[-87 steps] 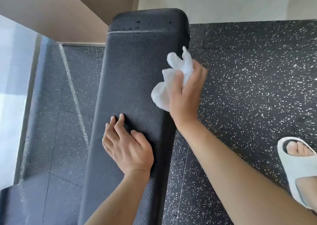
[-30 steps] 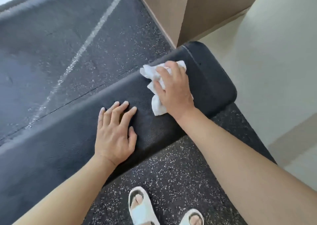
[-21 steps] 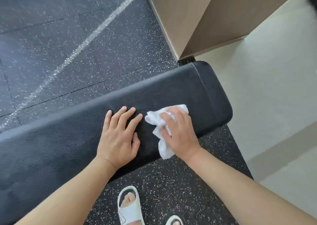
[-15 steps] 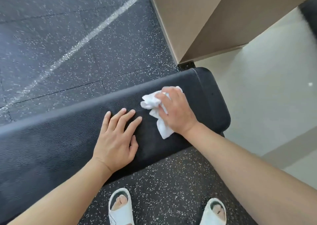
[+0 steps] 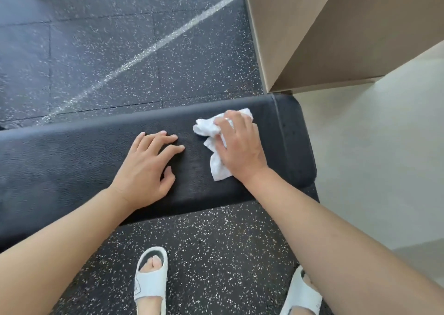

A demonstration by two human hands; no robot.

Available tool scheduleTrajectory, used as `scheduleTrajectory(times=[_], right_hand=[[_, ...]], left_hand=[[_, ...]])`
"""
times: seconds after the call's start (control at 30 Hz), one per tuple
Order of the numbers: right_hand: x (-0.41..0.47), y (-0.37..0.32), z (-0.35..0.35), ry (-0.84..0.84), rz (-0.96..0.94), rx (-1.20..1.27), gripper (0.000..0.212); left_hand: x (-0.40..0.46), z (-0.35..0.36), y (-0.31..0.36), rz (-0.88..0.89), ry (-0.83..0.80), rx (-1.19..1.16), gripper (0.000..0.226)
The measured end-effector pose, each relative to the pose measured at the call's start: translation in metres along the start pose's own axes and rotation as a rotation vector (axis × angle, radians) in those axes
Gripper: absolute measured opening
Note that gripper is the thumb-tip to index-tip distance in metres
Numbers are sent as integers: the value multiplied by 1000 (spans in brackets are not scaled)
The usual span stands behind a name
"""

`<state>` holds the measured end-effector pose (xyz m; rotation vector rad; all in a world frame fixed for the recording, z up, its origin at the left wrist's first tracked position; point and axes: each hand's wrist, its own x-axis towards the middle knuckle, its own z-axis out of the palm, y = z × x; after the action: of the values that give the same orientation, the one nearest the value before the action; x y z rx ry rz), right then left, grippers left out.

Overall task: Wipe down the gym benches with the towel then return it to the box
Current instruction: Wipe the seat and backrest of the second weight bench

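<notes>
A: Right hand (image 5: 240, 150) is pressing the crumpled white cloth towel (image 5: 213, 146) onto the black padded gym bench (image 5: 72, 160), fingers apparently curling over it.

B: Left hand (image 5: 146, 168) is lying flat, empty. Towel's looking soft, light; bunching it mid-fold is suiting.

place: gym, likely | padded bench (image 5: 72, 160) | speckled rubber floor (image 5: 96, 57)

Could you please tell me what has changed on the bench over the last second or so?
The right hand has swept the towel toward the person and back out near the bench's far edge, close to its end. Nothing was taken or let go: it still holds the bunched towel on the pad. The left hand stays flat on the bench, fingers spread.
</notes>
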<state>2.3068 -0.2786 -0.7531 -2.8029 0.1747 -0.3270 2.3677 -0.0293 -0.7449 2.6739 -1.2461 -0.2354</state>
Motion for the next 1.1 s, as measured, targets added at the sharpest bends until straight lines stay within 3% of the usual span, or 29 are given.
scheduleTrajectory(times=[0.1,0.17,0.27,0.4,0.53,0.7,0.87,0.97,1.1], right_hand=[[-55,36,-25,-79,-18,27,27],[-84,61,-40,-95,0,30,28],[-110,98,-55,-84,24,20,30],[-115,123,-57,3,166,60,31],[-75,122,-44,46,220,57,28],[44,131,-19,97,232,33,30],[94,140,-10,-34,208,38,30],[52,140,-30,-2,131,51,31],[-68,125,-51,23,191,203,27]], left_hand=[[26,-6,33,-95,22,-34,49],[52,-5,61,-41,9,-17,52],[101,1,98,23,4,-30,55],[146,24,133,-56,15,-32,57],[142,43,136,-130,120,-35,58],[145,49,132,-132,176,-32,58],[146,48,136,-139,169,-18,54],[147,47,138,-144,154,-14,56],[146,48,136,-145,166,-10,58]])
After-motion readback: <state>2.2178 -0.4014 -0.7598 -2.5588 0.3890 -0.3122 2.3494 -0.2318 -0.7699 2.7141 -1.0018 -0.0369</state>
